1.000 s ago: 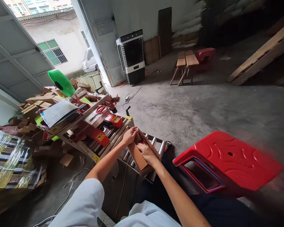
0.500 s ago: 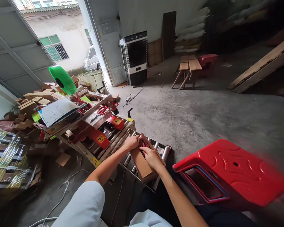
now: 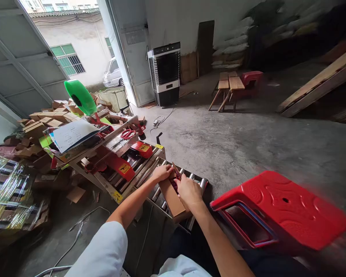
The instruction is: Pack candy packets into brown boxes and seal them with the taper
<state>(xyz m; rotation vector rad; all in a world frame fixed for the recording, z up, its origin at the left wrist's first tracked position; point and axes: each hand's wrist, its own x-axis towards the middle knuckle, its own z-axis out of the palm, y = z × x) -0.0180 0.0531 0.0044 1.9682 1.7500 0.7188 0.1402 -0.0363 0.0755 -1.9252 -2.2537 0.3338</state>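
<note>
A long narrow cardboard box [image 3: 173,201] rests on the metal rollers of a short conveyor in front of me. Its top is partly open, and something dark red [image 3: 175,181] shows inside; I cannot make out its kind. My left hand [image 3: 162,173] is closed on the far left corner of the box. With its fingers bent round the raised right flap, my right hand [image 3: 189,190] covers much of the opening. Part of the flap [image 3: 176,169] stands up between the hands.
To the left is a carton sealing machine [image 3: 115,159] with red guards, a green tape roll [image 3: 80,97], papers [image 3: 72,135] and red scissors [image 3: 128,134]. A heap of cartons [image 3: 46,119] lies behind it. A red plastic stool [image 3: 282,207] stands close on my right.
My right hand has shifted slightly up and turned at the box opening, now covering more of the right flap. My left hand stays at the far corner.
</note>
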